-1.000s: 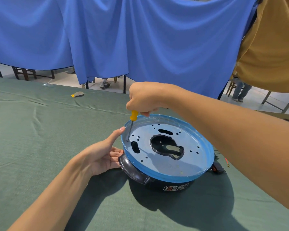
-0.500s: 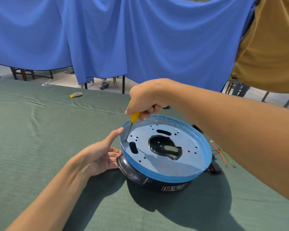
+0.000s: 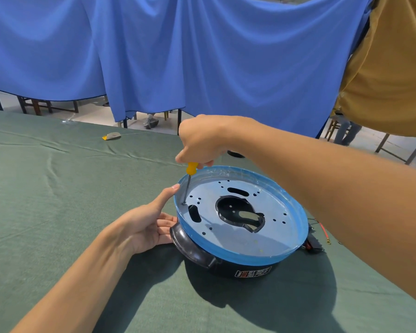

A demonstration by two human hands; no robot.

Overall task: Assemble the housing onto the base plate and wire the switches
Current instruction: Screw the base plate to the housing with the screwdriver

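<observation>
Right hand (image 3: 202, 143): clenched round the yellow handle of the screwdriver (image 3: 190, 175), above the plate's 10 o'clock edge. Its forearm comes in from the right of the frame and crosses over the 2 to 3 o'clock side.
Screwdriver: close to upright, leaning slightly. The tip is down at a hole just inside the rim at 9 o'clock.
Left hand (image 3: 147, 224): fingers straight, gripping nothing. The thumb tip touches the outer edge of the rim at 9 o'clock, and the fingers lie against the housing just below it.
Plate (image 3: 269, 227): round and silvery with many small holes, two slots and a large ragged cut-out at centre. It sits on top of the housing, right of mid-bench.
Rim (image 3: 238, 257): a raised lip wrapped in blue film all the way round.
Housing (image 3: 226, 269): black, under the plate and resting on the bench. A lug (image 3: 192, 248) juts out at 8 o'clock, just beside the left fingers, and a label (image 3: 252, 273) faces 6 o'clock.
Wires (image 3: 322, 230): red, on the bench at 3 o'clock, just beside the housing with a dark switch (image 3: 312, 245). They are partly hidden by the forearm.
Bench (image 3: 58, 188): wrinkled green cloth that runs wide from the housing toward 9 and 6 o'clock. The far edge lies at 12.
Scrap (image 3: 112, 136): small and yellow-grey, at 11 o'clock near the far edge, well apart from the plate.
Curtain (image 3: 202, 56): blue, hanging beyond the far edge.
</observation>
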